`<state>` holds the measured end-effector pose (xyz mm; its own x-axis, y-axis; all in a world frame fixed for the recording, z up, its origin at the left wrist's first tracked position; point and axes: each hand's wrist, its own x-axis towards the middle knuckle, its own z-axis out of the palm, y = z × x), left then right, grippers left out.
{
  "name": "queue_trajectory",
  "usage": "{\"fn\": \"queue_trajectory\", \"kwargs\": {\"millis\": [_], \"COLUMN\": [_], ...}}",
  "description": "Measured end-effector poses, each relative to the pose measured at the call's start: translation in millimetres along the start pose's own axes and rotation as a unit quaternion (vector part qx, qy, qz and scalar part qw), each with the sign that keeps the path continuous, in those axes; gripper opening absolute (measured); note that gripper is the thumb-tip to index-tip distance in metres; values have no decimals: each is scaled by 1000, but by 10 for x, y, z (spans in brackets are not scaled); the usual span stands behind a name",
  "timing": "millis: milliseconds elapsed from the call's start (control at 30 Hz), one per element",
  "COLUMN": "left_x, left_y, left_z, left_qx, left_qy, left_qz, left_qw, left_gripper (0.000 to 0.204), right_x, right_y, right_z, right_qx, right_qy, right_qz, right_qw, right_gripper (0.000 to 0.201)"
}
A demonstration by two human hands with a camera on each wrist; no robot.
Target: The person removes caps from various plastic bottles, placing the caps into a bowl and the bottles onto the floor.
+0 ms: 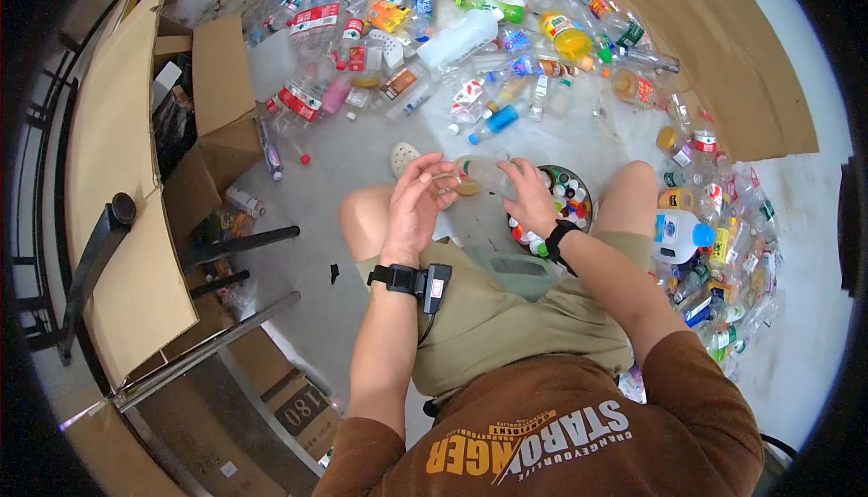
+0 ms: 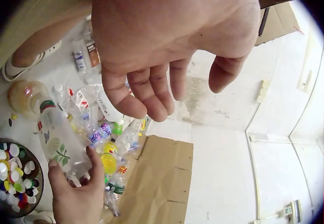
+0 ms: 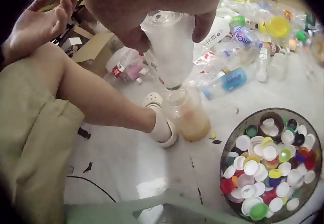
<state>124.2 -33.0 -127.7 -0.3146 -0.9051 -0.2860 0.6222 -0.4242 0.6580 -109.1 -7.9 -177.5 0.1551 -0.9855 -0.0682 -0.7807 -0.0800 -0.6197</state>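
Note:
The right hand (image 1: 532, 198) grips a frosted clear bottle (image 2: 62, 142) near its base, thumb and fingers on either side. In the right wrist view that bottle (image 3: 170, 49) points neck-down at the mouth of a wide jar (image 3: 190, 116) standing on the floor with cloudy yellowish liquid inside. A dark green ring or cap shows at the bottle's neck in the left wrist view. The left hand (image 1: 418, 198) hangs beside the jar with fingers loosely bent and the palm turned up, holding nothing; in the left wrist view the same hand (image 2: 177, 42) touches no object.
A round bowl of bottle caps (image 3: 263, 171) sits by the right knee. Many plastic bottles (image 1: 565, 37) lie ahead and to the right. Cardboard boxes (image 1: 221, 76) and black metal legs (image 1: 244, 246) stand on the left. A greenish plastic container (image 1: 515, 271) lies between the legs.

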Motion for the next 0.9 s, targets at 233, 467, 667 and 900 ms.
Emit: {"fn": "queue_trajectory", "kwargs": {"millis": [233,467,667,900], "left_x": [-2,-4,12,-20], "left_y": [0,0,-24,-21], "left_z": [0,18,-2,44], "left_qx": [1,6,11,29], "left_qy": [-4,1,-9,12], "left_qz": [1,0,3,-9], "left_qw": [1000,1000,1000,999], "left_gripper": [40,42,42,41], "right_x": [-18,-52,-89,-89], "right_y": [48,91,91,399], "right_z": [38,53,42,328], "right_qx": [6,8,32,163], "right_qy": [-14,-18,15,109], "right_qz": [25,27,10,131], "right_qw": [1000,999,999,972], "right_gripper": [67,67,66,66]}}
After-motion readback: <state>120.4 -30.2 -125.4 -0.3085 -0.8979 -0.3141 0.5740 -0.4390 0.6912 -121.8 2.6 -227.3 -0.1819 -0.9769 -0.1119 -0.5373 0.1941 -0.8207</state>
